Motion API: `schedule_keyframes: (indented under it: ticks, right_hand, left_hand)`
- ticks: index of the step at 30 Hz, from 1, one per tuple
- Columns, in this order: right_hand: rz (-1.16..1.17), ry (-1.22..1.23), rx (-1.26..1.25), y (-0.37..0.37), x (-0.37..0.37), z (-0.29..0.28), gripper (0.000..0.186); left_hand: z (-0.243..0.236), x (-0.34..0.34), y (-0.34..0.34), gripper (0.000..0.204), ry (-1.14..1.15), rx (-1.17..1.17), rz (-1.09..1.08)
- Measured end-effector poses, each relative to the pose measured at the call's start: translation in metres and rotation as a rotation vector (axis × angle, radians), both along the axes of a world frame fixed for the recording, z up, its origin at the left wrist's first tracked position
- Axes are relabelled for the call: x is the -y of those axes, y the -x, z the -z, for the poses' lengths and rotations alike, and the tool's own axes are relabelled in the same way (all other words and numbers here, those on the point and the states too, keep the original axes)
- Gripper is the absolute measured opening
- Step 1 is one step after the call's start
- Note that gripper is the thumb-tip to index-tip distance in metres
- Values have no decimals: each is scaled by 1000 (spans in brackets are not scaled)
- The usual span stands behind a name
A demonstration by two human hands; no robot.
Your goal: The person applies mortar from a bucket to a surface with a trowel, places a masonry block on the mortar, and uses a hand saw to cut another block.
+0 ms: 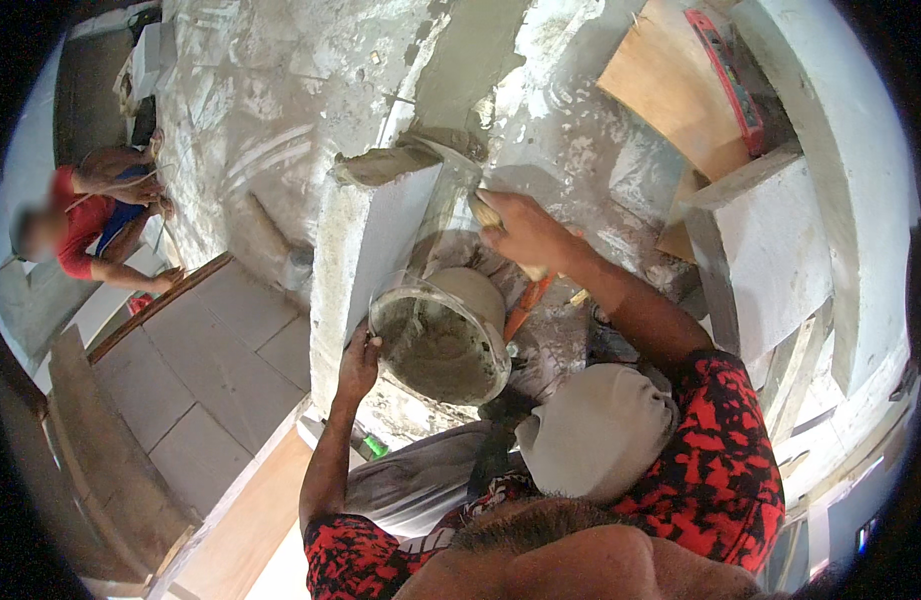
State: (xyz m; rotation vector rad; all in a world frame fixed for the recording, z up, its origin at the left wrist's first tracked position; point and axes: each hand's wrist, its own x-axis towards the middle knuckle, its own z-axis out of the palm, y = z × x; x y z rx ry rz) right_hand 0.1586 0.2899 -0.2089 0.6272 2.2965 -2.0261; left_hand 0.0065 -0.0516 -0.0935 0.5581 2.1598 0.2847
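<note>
My left hand [362, 355] grips the rim of a tilted round bucket [440, 365] with wet grey mortar inside. My right hand [515, 225] is closed on a tool with a tan handle [485, 210], above and right of the bucket; its working end is blurred against a white block [370, 240] standing on end, whose top carries grey mortar [375, 165]. An orange tool [525, 305] lies under my right hand, beside the bucket. A strip of wet mortar [465, 60] runs away from the block along the rough white-smeared floor.
Another person [90, 225] crouches at left beside grey tiles [195, 360]. At right are plywood [650, 90], a red spirit level [725, 80], leaning blocks [760, 250] and a curved pale wall [840, 150]. A green item [375, 445] lies below my left hand.
</note>
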Motion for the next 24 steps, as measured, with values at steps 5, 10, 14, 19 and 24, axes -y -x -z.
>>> schedule_keyframes:
  ticks: [5,10,14,19,24]
  right_hand:
    - [-116,8,-145,4,-15,-17,58]
    - [-76,82,-299,-8,-14,-54,59]
    - [-12,106,-293,-9,19,-39,61]
    - [2,-125,-184,-19,64,-52,60]
    - [-65,53,-291,-80,29,-58,60]
  left_hand:
    - [-5,-11,-1,46,49,5,-6]
    - [1,4,-1,44,-18,-23,22]
    - [9,11,-1,42,-67,-76,66]
    - [1,0,0,42,-60,-50,46]
    - [7,11,2,44,-71,-78,65]
